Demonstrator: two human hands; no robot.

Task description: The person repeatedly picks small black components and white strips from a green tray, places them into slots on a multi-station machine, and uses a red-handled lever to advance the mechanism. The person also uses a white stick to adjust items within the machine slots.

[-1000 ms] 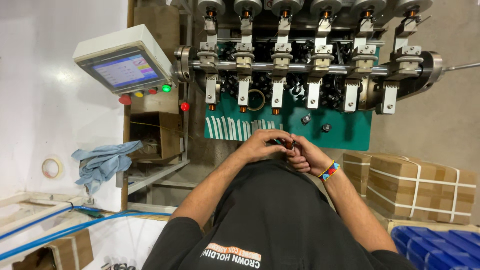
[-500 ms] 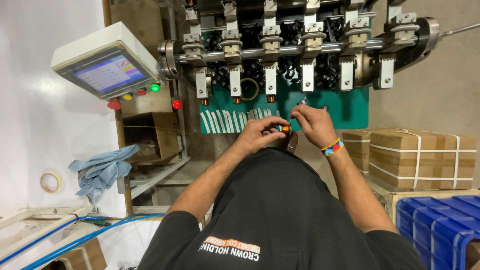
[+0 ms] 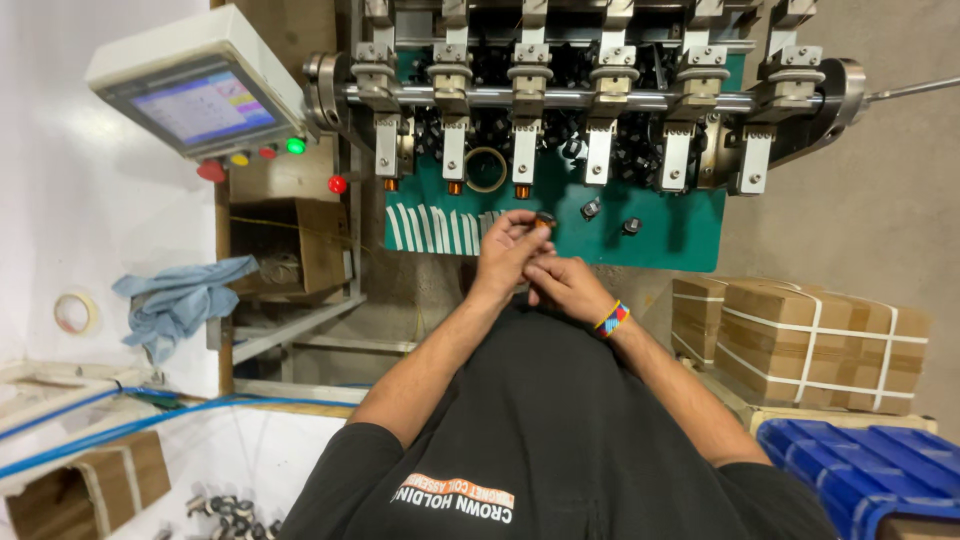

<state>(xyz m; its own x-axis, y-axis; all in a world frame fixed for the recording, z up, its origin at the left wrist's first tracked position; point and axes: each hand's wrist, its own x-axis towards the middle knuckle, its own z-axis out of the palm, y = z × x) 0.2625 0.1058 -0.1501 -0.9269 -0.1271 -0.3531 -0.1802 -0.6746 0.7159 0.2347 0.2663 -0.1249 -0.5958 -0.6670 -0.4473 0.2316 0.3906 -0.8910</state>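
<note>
Centre of frame: left hand (image 3: 508, 243) pinches a small copper-wound coil (image 3: 544, 221) at its fingertips, over the green machine bed (image 3: 660, 235). Right hand (image 3: 562, 287) sits just below, fingers curled loosely; whether it grips anything cannot be told. Step, judged: handling one coil by the winding heads (image 3: 525, 150). Upper left: control screen (image 3: 190, 100). Lower right: strapped cardboard boxes (image 3: 820, 335).

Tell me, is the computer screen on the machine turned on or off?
On. The screen glows blue with coloured patches, and a green light shines below it.
</note>
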